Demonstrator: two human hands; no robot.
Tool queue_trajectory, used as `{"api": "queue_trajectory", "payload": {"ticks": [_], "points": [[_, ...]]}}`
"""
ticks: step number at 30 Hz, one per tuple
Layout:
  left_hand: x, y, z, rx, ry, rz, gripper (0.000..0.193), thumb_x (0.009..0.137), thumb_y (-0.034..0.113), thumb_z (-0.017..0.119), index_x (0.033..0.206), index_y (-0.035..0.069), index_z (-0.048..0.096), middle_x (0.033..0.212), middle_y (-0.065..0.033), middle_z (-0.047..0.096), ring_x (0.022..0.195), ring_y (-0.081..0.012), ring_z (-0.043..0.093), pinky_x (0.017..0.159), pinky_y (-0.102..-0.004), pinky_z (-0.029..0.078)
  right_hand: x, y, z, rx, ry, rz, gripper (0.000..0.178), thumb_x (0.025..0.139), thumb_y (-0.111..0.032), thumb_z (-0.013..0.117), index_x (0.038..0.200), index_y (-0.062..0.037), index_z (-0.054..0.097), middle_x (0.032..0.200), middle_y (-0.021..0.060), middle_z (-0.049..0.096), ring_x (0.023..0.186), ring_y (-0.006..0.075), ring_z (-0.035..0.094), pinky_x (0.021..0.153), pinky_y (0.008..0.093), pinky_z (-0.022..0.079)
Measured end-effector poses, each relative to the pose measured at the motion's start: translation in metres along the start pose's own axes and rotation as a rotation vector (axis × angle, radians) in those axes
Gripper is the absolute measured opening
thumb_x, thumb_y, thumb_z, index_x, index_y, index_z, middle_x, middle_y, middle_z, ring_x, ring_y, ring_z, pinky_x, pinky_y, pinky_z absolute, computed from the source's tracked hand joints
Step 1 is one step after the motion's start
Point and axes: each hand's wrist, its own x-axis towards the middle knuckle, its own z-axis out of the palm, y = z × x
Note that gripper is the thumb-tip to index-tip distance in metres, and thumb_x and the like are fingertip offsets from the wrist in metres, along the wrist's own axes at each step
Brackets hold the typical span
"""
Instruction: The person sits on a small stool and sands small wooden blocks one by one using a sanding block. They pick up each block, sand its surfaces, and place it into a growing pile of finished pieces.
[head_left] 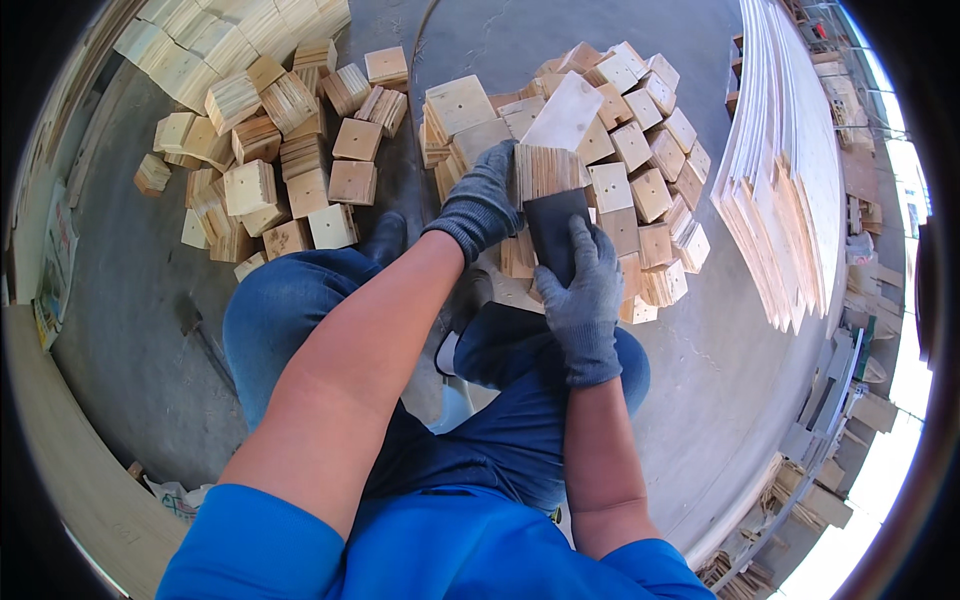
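A pale wooden block sits right of the upper centre of the frame, its broad face smooth and light, the side below it striped with many thin tan-brown layers. The gloved left hand has its fingers clamped on the block's left edge, their tips partly hidden. Against the lower part of the striped side lies a flat, matte black rectangular pad, gripped by the gloved right hand, thumb at its left edge, fingers over its right.
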Motion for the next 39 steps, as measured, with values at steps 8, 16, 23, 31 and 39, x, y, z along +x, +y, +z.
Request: {"api": "queue_trajectory", "payload": {"ticks": [8, 16, 23, 31, 39], "points": [[0.000, 0.002, 0.001, -0.006, 0.019, 0.011, 0.107, 0.066, 0.027, 0.101, 0.155, 0.005, 0.046, 0.146, -0.0221, 0.058, 0.135, -0.0386, 0.061, 0.117, -0.0412, 0.050, 0.126, 0.023, 0.000, -0.028, 0.126, -0.171, 0.072, 0.085, -0.033, 0.080, 0.149, -0.0079, 0.061, 0.134, 0.0256, 0.067, 0.122, 0.0448, 0.066, 0.104, 0.0539, 0.054], [-0.005, 0.001, 0.000, -0.014, -0.005, 0.015, 0.111, 0.066, 0.024, 0.101, 0.158, 0.005, 0.042, 0.143, -0.0182, 0.062, 0.129, -0.0326, 0.065, 0.113, -0.0394, 0.052, 0.129, 0.017, -0.044, 0.164, 0.098, 0.078, 0.082, 0.084, -0.037, 0.084, 0.153, -0.0008, 0.058, 0.140, 0.0278, 0.067, 0.126, 0.0404, 0.069, 0.110, 0.0462, 0.053], [-0.002, 0.004, 0.001, -0.245, -0.075, 0.069, 0.104, 0.067, 0.025, 0.099, 0.153, 0.003, 0.046, 0.143, -0.0214, 0.062, 0.131, -0.0372, 0.063, 0.115, -0.0406, 0.051, 0.038, 0.054, -0.044, 0.568, 0.216, 0.427, 0.086, 0.086, -0.030, 0.093, 0.155, 0.0027, 0.054, 0.138, 0.0267, 0.068, 0.118, 0.0291, 0.073, 0.096, 0.0376, 0.063], [0.005, 0.035, -0.026, 0.050, -0.115, 0.032, 0.127, 0.062, 0.025, 0.100, 0.167, 0.002, 0.033, 0.162, -0.0240, 0.049, 0.149, -0.0397, 0.051, 0.126, -0.0395, 0.042, 0.055, 0.072, -0.044, 0.615, 0.224, 0.356, 0.083, 0.083, -0.029, 0.093, 0.152, 0.0012, 0.059, 0.131, 0.0247, 0.074, 0.111, 0.0302, 0.075, 0.097, 0.0378, 0.060], [0.017, 0.049, -0.036, 0.139, -0.267, -0.087, 0.131, 0.062, 0.029, 0.105, 0.168, 0.002, 0.032, 0.164, -0.0234, 0.047, 0.150, -0.0374, 0.050, 0.128, -0.0394, 0.041, 0.047, 0.067, -0.056, 0.581, 0.180, 0.386, 0.086, 0.082, -0.034, 0.092, 0.151, 0.0047, 0.058, 0.132, 0.0251, 0.072, 0.112, 0.0309, 0.075, 0.095, 0.0391, 0.062]]}}
